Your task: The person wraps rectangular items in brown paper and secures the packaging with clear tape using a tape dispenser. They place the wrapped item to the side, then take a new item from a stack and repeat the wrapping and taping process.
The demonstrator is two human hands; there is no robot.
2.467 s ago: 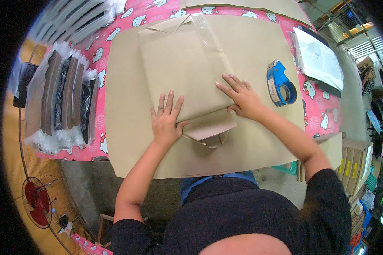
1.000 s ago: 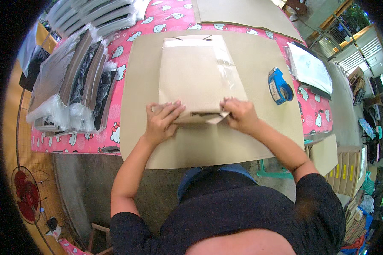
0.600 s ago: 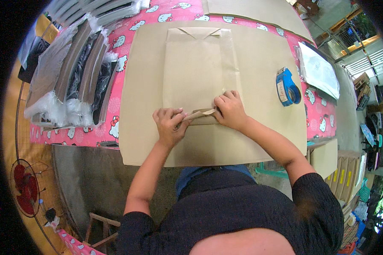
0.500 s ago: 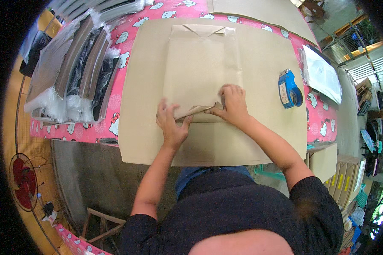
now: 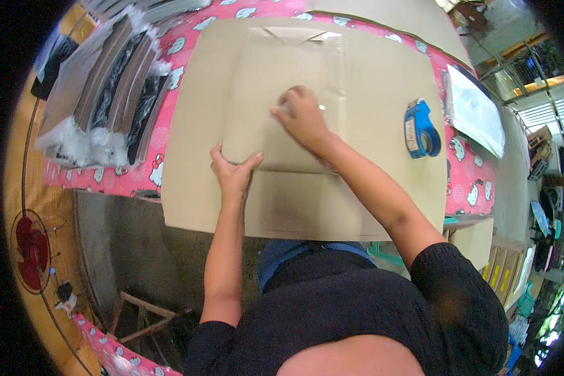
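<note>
A flat brown paper packet lies on a large brown board, its far end folded in at the corners. My left hand rests at the packet's near left corner, thumb and fingers spread apart. Over the middle of the packet is my right hand, its fingers curled in and slightly blurred. A small greyish bit shows at those fingers, too unclear to name. To the right on the board stands a blue tape dispenser with a white label.
Plastic-wrapped stacks of flat goods stand at the left on a pink patterned tablecloth. A clear-wrapped white packet lies at the right. Another brown sheet is at the far side. Cartons stand below right, a red-bladed fan at the left.
Both hands were pinching a raised paper flap at the packet's near end; it now lies down. My right hand has moved away and leftward to the packet's middle, my left hand slightly left.
</note>
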